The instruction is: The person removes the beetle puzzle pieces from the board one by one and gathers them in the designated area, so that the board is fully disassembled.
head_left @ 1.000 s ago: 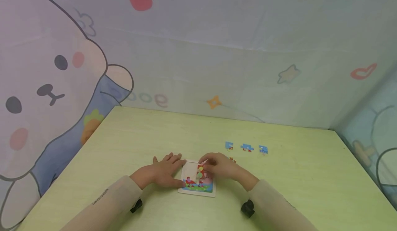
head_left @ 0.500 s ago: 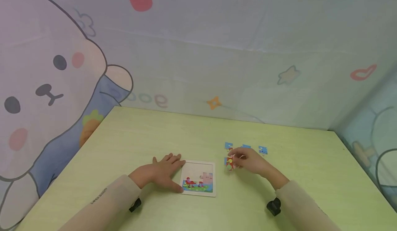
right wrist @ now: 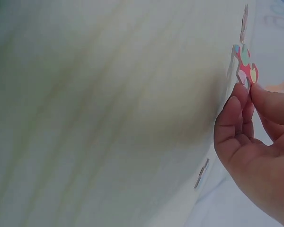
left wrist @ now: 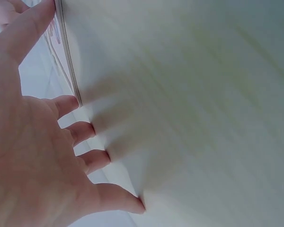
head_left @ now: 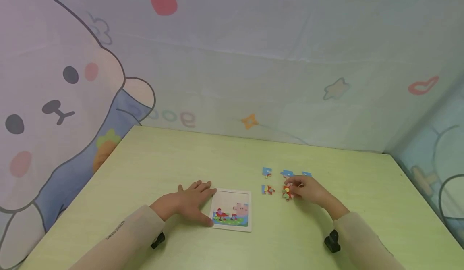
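In the head view, a square puzzle tray (head_left: 224, 198) lies flat, with joined pieces (head_left: 232, 217) along its bottom and right side. My left hand (head_left: 190, 203) rests at the tray's left edge, fingers spread; in the left wrist view its thumb and a fingertip touch the tray's edge. To the right of the tray, my right hand (head_left: 308, 190) pinches a red jigsaw piece (right wrist: 246, 64) with yellow and green spots between thumb and fingers. That piece is tilted up, close to the tabletop. Another red jigsaw piece (head_left: 268, 190) lies just left of it.
Behind the right hand lie a blue-topped piece (head_left: 267, 171), a second blue piece (head_left: 287, 173) and a third (head_left: 306, 174), the latter two partly covered by the hand. The pale table (head_left: 174, 153) meets a printed cloth backdrop (head_left: 224, 60) at its far edge.
My right hand has carried the red jigsaw piece from above the tray rightward, past the other red piece, to the loose pieces. My left hand has stayed at the tray.
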Demonstrator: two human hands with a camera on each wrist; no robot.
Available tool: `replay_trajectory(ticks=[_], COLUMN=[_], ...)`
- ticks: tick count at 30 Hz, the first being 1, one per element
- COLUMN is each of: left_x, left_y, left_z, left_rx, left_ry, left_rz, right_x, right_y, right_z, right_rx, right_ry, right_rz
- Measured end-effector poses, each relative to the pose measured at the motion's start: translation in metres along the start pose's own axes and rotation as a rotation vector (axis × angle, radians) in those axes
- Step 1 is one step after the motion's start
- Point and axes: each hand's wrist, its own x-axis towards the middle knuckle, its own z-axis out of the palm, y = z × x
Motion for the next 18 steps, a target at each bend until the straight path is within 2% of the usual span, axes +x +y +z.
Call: replay_trajectory(ticks=[10, 18], left_x=[0.0029, 0.0021], left_y=[-0.002, -0.0009], left_z=[0.0031, 0.0022], left_rx=[0.001, 0.01], left_ry=[-0.003, 0.0], left_rz=[-0.006, -0.017], right_x=[0.0056, 0.0093], right_y=[0.0052, 0.006], right_z=[-0.0023, -0.0028], right_rx=[-0.135, -0.18], right_ry=[0.004, -0.001], right_rz=[-0.008, 0.007])
